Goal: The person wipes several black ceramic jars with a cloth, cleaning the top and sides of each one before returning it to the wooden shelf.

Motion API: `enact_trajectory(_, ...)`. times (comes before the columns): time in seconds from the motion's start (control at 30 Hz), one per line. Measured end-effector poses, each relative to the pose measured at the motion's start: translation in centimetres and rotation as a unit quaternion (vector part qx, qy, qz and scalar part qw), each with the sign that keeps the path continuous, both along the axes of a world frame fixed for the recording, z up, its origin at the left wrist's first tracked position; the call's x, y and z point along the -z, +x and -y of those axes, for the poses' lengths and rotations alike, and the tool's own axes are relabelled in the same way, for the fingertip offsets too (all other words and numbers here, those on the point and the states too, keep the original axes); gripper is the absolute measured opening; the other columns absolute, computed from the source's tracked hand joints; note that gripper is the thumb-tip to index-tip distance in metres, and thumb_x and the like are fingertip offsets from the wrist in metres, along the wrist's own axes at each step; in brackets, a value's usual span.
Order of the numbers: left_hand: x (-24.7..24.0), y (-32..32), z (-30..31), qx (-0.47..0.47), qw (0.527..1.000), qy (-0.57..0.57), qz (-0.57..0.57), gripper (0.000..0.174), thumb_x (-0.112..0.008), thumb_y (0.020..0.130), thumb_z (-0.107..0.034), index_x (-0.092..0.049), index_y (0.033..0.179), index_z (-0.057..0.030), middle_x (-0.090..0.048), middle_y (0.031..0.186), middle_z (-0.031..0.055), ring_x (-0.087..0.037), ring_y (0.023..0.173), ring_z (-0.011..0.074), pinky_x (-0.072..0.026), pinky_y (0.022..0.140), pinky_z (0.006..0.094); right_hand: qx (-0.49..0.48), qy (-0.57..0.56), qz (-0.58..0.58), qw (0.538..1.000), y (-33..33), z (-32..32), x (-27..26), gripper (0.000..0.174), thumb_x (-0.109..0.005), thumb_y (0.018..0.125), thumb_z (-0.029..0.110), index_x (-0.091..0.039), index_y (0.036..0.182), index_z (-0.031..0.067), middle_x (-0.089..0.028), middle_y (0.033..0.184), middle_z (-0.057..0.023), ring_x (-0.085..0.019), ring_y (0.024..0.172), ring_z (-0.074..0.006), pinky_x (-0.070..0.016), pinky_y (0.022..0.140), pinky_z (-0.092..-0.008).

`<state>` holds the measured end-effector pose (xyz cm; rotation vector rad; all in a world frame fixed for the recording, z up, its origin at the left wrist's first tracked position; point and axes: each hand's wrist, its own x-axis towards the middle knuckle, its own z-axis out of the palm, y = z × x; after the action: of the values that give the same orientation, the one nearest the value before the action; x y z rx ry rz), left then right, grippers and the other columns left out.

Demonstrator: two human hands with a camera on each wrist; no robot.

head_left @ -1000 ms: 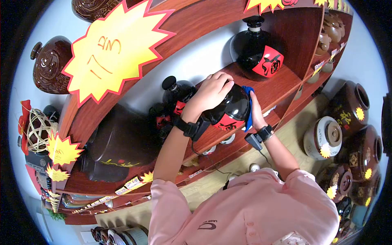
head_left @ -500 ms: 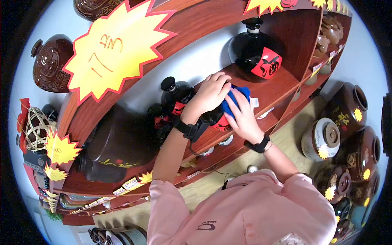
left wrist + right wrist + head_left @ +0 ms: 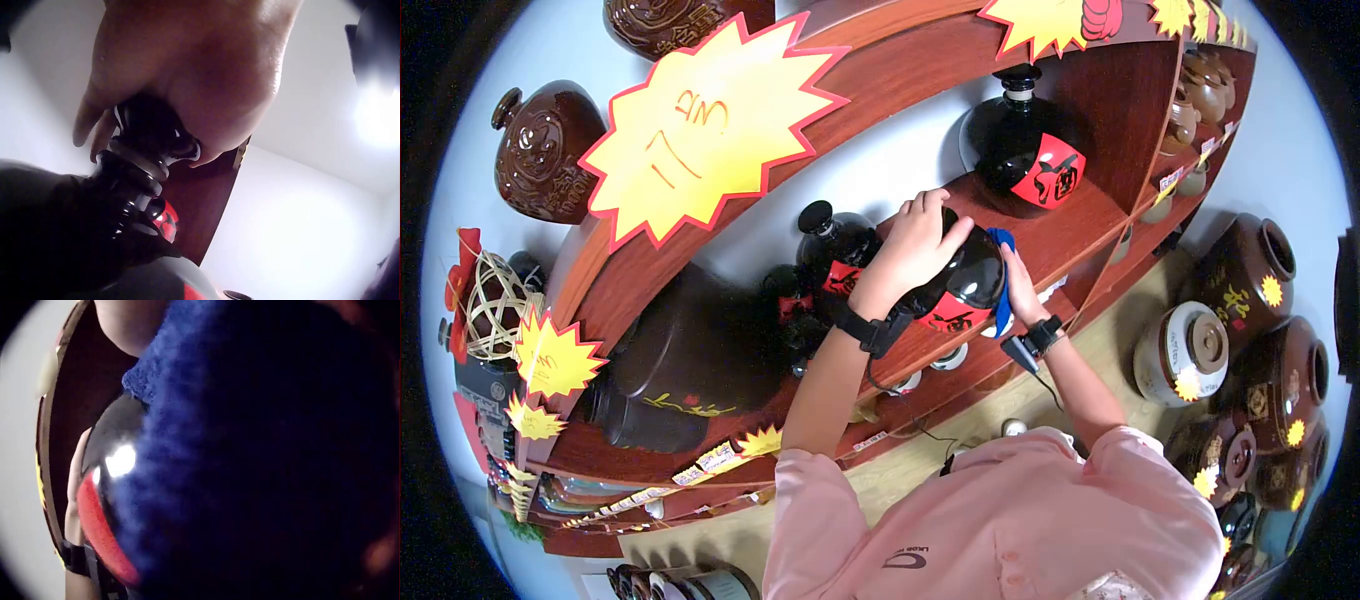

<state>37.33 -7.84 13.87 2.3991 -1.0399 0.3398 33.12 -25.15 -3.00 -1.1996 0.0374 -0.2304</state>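
A round black glazed wine jar [image 3: 974, 272] with a red label faces the person, tilted on the shelf edge in the head view. My left hand [image 3: 912, 250] grips it at the top; the left wrist view shows the palm over its dark stopper [image 3: 150, 125] with fingers curled down around it. On the jar's right side, my right hand [image 3: 1022, 288] holds a blue cloth [image 3: 1003, 308] against the glaze. That cloth [image 3: 181, 425] fills most of the right wrist view and hides most of the right fingers. Part of the red label [image 3: 103, 531] shows beside it.
A larger black jar [image 3: 1025, 145] stands on the wooden shelf [image 3: 1100, 220] behind. Smaller black bottles [image 3: 835, 245] stand close by on the left. A big starburst price tag [image 3: 715, 130] hangs in front at upper left. Several floor jars [image 3: 1185, 350] line the right side.
The right hand with the blue cloth went from the jar's right side over its front and top, then back to the right side. The left hand stays at the jar's top.
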Motion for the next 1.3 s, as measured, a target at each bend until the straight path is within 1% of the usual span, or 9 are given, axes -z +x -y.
enact_trajectory(0.27, 2.1, -1.0, 0.3, -0.077, 0.967, -0.239, -0.031, 0.104, -0.088, 0.066, -0.032, -0.025, 0.137, 0.0104, -0.050, 0.124, 0.0290, -0.055, 0.113, 0.0353, -0.0456, 0.097, 0.0407, 0.204, -0.121, 0.056, 0.970, 0.8, -0.6, 1.6, 0.042, -0.044, 0.102, 0.032, -0.048, 0.124, -0.0032, -0.057, 0.120, -0.0155, -0.055, 0.110, -0.0239, -0.0399, 0.097, -0.0344)
enact_trajectory(0.37, 4.5, -1.5, 0.0, -0.138, 0.959, -0.243, -0.040, 0.102, -0.088, 0.066, -0.031, -0.028, 0.136, 0.0134, -0.059, 0.116, 0.0277, -0.060, 0.109, 0.0318, -0.0468, 0.095, 0.0370, 0.217, -0.106, 0.036, 0.970, 1.3, -0.6, 2.2, 0.044, -0.043, 0.103, 0.034, -0.046, 0.130, 0.0003, -0.054, 0.124, -0.0101, -0.051, 0.115, -0.0185, -0.0394, 0.100, -0.0314)
enact_trajectory(0.53, 4.3, -2.4, -0.1, -0.066, 0.923, -0.345, -0.161, 0.039, -0.085, 0.069, -0.024, -0.069, 0.097, -0.0018, -0.071, 0.091, 0.0100, -0.068, 0.087, 0.0190, -0.0520, 0.082, 0.0331, 0.177, -0.068, 0.008, 0.982, 0.1, -1.1, 0.3, 0.049, -0.043, 0.102, 0.034, -0.044, 0.133, -0.0034, -0.053, 0.130, -0.0153, -0.050, 0.119, -0.0211, -0.0357, 0.103, -0.0313)
enact_trajectory(0.63, 5.2, -2.6, 0.6, -0.135, 0.964, -0.215, 0.074, 0.038, -0.083, 0.070, -0.026, -0.069, 0.096, -0.0039, -0.071, 0.092, 0.0131, -0.069, 0.086, 0.0277, -0.0525, 0.080, 0.0371, 0.114, -0.004, 0.019, 0.993, 0.2, -1.1, 0.6, 0.047, -0.043, 0.102, 0.034, -0.047, 0.131, -0.0030, -0.054, 0.129, -0.0115, -0.049, 0.119, -0.0182, -0.0357, 0.103, -0.0298)
enact_trajectory(0.97, 6.3, -4.0, 0.1, -0.119, 0.952, -0.245, 0.136, 0.034, -0.077, 0.075, -0.027, -0.066, 0.097, -0.0035, -0.066, 0.095, 0.0159, -0.062, 0.090, 0.0367, -0.0475, 0.081, 0.0444, 0.054, 0.000, 0.010, 0.998, -0.7, -0.4, 0.0, 0.040, -0.043, 0.103, 0.033, -0.056, 0.120, -0.0003, -0.061, 0.112, -0.0057, -0.054, 0.103, -0.0138, -0.0405, 0.094, -0.0272)
enact_trajectory(1.03, 6.4, -5.3, -0.3, -0.140, 0.960, -0.237, 0.056, 0.046, -0.074, 0.077, -0.033, -0.062, 0.110, -0.0026, -0.060, 0.112, 0.0176, -0.055, 0.109, 0.0364, -0.0371, 0.100, 0.0474, 0.069, 0.010, 0.017, 0.997, -1.5, -1.1, -0.6, 0.038, -0.043, 0.103, 0.031, -0.056, 0.119, -0.0001, -0.061, 0.112, -0.0051, -0.055, 0.103, -0.0138, -0.0408, 0.094, -0.0269)
enact_trajectory(1.1, 6.1, -6.4, -0.4, -0.151, 0.941, -0.273, 0.130, 0.038, -0.077, 0.075, -0.026, -0.064, 0.100, -0.0010, -0.063, 0.100, 0.0188, -0.059, 0.098, 0.0386, -0.0441, 0.089, 0.0462, 0.093, 0.013, 0.043, 0.995, -2.6, -1.8, -1.2, 0.037, -0.042, 0.104, 0.027, -0.055, 0.124, -0.0010, -0.060, 0.118, -0.0069, -0.054, 0.108, -0.0150, -0.0400, 0.097, -0.0279)
enact_trajectory(1.2, 7.3, -7.5, -1.2, -0.158, 0.933, -0.304, 0.107, 0.047, -0.080, 0.072, -0.019, -0.060, 0.111, -0.0016, -0.060, 0.114, 0.0181, -0.056, 0.108, 0.0377, -0.0418, 0.097, 0.0458, 0.144, -0.140, 0.134, 0.970, -5.1, -2.8, -4.0, 0.036, -0.041, 0.102, 0.016, -0.050, 0.131, -0.0035, -0.052, 0.136, -0.0136, -0.048, 0.126, -0.0228, -0.0336, 0.107, -0.0324)
enact_trajectory(1.3, 6.7, -8.7, -1.4, -0.133, 0.940, -0.300, 0.095, 0.054, -0.080, 0.068, -0.012, -0.057, 0.116, -0.0033, -0.055, 0.123, 0.0165, -0.051, 0.119, 0.0353, -0.0373, 0.104, 0.0455, 0.139, -0.410, 0.287, 0.855, -7.5, -3.2, -8.5, 0.040, -0.052, 0.090, 0.012, -0.055, 0.128, 0.0008, -0.049, 0.139, -0.0183, -0.042, 0.133, -0.0330, -0.0278, 0.111, -0.0442)
